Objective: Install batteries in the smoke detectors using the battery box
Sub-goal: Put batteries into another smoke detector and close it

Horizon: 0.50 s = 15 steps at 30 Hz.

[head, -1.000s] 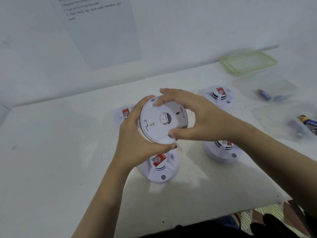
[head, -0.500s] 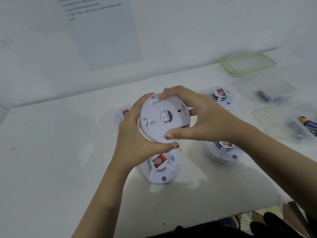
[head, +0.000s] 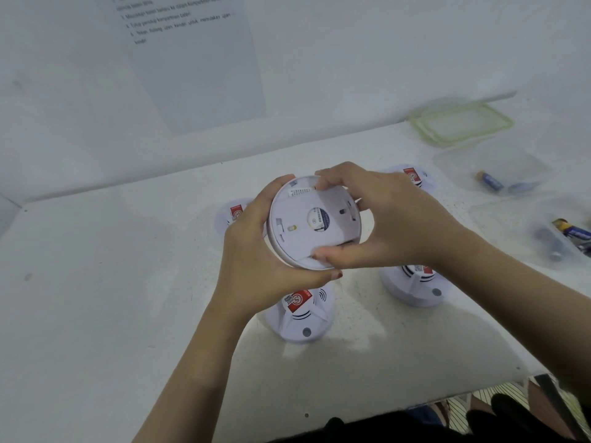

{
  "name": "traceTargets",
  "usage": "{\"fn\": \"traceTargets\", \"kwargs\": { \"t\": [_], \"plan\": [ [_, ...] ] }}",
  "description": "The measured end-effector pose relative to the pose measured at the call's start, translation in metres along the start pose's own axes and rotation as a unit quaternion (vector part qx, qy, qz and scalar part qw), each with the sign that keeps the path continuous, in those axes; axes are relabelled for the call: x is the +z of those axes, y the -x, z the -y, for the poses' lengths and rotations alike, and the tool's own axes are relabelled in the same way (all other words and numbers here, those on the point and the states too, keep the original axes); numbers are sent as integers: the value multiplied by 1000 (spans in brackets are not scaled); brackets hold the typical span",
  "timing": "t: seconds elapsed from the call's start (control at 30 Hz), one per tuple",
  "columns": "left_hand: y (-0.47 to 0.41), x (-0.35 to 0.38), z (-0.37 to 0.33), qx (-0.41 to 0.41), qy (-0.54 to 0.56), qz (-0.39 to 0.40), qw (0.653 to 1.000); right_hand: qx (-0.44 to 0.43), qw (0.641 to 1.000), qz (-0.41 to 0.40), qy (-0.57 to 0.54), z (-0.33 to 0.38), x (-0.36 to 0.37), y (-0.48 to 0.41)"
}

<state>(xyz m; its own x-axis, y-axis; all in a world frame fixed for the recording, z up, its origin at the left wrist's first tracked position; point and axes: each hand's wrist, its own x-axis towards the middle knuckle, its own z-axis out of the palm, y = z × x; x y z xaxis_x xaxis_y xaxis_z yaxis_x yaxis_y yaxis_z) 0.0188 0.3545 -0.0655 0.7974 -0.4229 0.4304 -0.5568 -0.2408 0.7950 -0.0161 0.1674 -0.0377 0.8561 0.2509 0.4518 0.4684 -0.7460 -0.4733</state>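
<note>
White counter (head: 96,282) fills most of the frame. On the wall, upper left of centre: white printed paper sheet (head: 198,65), text too small to read.

Left of centre: small white smoke detector with red label (head: 232,215) sits on the counter, mostly hidden behind the left hand (head: 256,254).

Left hand: fingers curled round the left rim of the held round white plastic smoke detector (head: 300,225), thumb under its lower edge.

Held detector: frame centre, up off the counter, tilted, flat back face to camera. Round label and a yellowish slot show on it.

Just below it: front detector with red label (head: 303,314), on the counter, face up.

Right hand (head: 396,225): fingers curled over the held unit's top edge, thumb pressed on the lower edge of its back plate. Both hands grip the same unit.

Under the right wrist: right detector (head: 415,289), on the counter. Behind the right hand: far detector (head: 415,175), partly covered.

Upper right: green-rimmed clear lid (head: 460,123), flat on the counter. Below it: clear plastic box (head: 511,164) holding one blue battery (head: 489,183). At the right edge: second clear box (head: 511,225) with blue batteries (head: 574,233) inside.
</note>
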Motion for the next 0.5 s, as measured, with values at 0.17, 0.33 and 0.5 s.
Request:
{"fn": "traceTargets", "kwargs": {
  "t": [0.17,0.33,0.5],
  "plan": [
    [1,4,-4,7,-3,-17,1000,-25,999,-23,42,2,0,1],
    [2,6,-4,22,-15,-34,999,-14,999,-49,20,3,2,1],
    [2,7,-6,43,-41,-44,997,7,998,-59,-5,4,5,4]
  ]
}}
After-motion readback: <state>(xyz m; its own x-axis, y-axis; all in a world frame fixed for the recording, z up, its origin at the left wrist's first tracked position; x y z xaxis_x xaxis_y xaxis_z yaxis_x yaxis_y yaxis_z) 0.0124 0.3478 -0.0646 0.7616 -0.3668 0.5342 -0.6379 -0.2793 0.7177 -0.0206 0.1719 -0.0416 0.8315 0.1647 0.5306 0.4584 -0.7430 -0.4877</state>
